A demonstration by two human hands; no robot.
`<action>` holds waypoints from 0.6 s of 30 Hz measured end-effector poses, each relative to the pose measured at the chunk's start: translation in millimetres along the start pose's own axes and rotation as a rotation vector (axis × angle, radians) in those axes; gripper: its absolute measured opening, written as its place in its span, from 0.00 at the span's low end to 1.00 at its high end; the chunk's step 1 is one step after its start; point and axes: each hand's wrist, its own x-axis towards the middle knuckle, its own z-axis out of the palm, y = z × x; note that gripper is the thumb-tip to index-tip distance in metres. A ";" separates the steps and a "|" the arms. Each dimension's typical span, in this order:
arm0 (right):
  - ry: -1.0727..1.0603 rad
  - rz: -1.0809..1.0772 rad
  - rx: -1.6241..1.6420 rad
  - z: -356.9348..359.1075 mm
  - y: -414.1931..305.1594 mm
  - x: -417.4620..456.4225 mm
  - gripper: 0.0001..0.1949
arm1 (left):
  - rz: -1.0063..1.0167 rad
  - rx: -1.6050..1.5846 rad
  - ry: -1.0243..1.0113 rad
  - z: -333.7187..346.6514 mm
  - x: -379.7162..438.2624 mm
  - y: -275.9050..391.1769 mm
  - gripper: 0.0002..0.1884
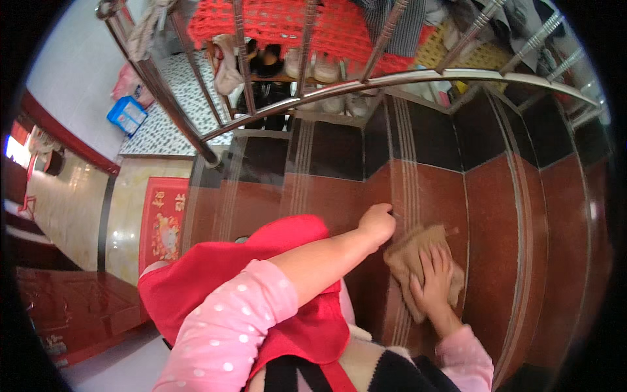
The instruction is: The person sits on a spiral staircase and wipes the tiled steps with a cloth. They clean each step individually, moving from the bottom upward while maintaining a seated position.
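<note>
My right hand (pixel 433 277) lies spread over a folded brown cloth (pixel 409 255), pressing it against a red-brown tiled stair step (pixel 441 196). The cloth covers part of the light grooved strip (pixel 406 181) along the step edge. To the left of the cloth, my left hand (pixel 378 225) is curled low over the stairs. A small dark object shows at its fingertips; most of it is hidden, so its kind cannot be told. My left forearm crosses above a red apron (pixel 294 245). Both sleeves are pink, pushed up the forearms.
A metal stair railing (pixel 294 100) curves along the far side of the stairs. Behind it stand a shoe rack with shoes (pixel 325 68) and a red knitted cover (pixel 279 22). At the left are a red mat (pixel 164 215) and a blue package (pixel 127 116).
</note>
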 end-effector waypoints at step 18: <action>0.325 0.319 -0.100 45.5 55.2 351.2 0.31 | -0.060 -0.044 -0.268 -22.4 -8.7 22.0 0.21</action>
